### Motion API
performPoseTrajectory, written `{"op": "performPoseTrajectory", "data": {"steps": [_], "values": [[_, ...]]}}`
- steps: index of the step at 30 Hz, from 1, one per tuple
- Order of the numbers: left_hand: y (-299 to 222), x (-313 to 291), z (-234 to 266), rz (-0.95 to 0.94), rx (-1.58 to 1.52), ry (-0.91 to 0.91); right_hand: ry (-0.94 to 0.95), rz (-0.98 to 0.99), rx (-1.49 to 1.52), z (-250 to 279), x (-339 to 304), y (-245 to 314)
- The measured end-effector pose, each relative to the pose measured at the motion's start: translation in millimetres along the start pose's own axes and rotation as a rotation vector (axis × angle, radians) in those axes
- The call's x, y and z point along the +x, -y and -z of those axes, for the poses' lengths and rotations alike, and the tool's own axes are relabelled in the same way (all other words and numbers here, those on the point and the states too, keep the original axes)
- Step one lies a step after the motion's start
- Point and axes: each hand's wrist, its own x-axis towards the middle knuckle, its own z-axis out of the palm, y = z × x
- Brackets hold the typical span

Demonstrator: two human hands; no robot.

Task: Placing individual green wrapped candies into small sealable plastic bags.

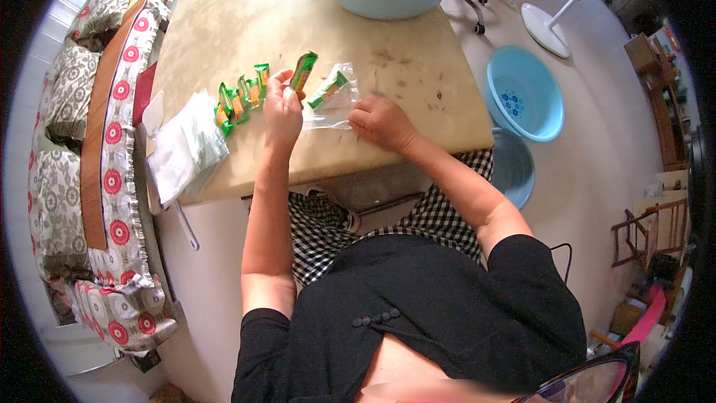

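Observation:
My left hand [282, 110] pinches a small green-and-orange snack packet [303, 72], held upright just above the table. Beside it a clear plastic bag [345, 101] lies flat, with one green packet [328, 91] in or on it; I cannot tell which. My right hand [382, 122] is closed at the bag's near right edge, its fingertips curled under and partly hidden. To the left of my left hand several green packets [237, 101] lie in a slanting row. A stack of clear plastic bags [188, 143] rests at the table's left corner.
A light-blue basin [384, 4] heaped with green packets stands at the table's far edge. Two more blue basins [548, 104] sit on the floor to the right, near a white stand base [544, 30]. A cushioned sofa [112, 134] runs along the left.

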Motion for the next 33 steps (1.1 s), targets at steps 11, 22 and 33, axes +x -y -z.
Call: {"op": "performPoseTrajectory", "data": {"steps": [11,22,33], "values": [[23.8,32.6,-30.3,0.045,0.389,0.165,-0.042,0.003,-0.054,-1.6,1.7,1.6],[42.5,35.3,-26.2,-0.025,0.896,0.063,-0.051,0.012,-0.036,-2.2,2.7,3.8],[64.3,10.5,39.9,0.073,0.264,-0.177,0.012,-0.056,-0.013,-0.3,0.2,5.5]]}}
